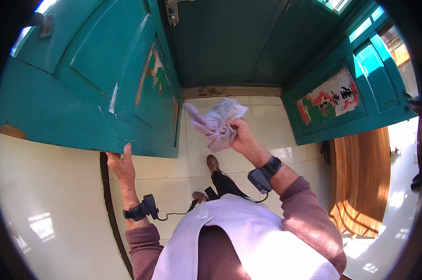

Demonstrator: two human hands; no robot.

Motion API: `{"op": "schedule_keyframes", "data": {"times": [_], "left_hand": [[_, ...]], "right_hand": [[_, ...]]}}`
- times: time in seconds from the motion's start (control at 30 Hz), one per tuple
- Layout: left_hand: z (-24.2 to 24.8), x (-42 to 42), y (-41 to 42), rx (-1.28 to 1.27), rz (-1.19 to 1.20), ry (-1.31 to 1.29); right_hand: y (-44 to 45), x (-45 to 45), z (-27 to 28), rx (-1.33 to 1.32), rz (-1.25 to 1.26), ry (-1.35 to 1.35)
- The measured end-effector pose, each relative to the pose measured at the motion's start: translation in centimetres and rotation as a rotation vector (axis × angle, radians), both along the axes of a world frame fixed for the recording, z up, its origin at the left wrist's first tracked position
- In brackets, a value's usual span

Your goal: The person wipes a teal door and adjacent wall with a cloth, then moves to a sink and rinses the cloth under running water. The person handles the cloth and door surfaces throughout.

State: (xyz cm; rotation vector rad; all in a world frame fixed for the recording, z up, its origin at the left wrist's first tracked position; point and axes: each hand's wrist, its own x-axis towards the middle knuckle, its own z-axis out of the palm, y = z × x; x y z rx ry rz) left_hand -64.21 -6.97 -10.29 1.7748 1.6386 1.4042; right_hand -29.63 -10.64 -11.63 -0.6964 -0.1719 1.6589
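My right hand (245, 138) grips a crumpled pale pink and white cloth (219, 122), held out over the tiled floor between two door leaves. At the left, my left hand (122, 164) holds the edge of a green painted door leaf (92, 112), its thumb on the panel face and its other fingers partly hidden behind the edge. White scuffs and a patch of peeled paper mark that leaf. The cloth does not touch the leaf.
A second green door leaf (337, 105) with torn paper stands at the right. A dark closed door (228, 42) lies ahead, behind a sill (232, 92). Slatted wooden furniture (361, 175) is at the right. Cables run from bands on both my wrists.
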Motion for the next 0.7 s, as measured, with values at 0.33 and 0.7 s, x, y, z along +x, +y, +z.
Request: {"op": "schedule_keyframes", "data": {"times": [0.33, 0.7], "left_hand": [[-0.8, -2.8, 1.2, -0.204, 0.113, -0.079], [0.6, -0.6, 0.0, -0.306, 0.273, -0.052]], "right_hand": [[-6.3, 18.4, -5.5, -0.252, -0.361, -0.279], [5.5, 23.3, -3.8, -0.179, -0.245, -0.558]]}}
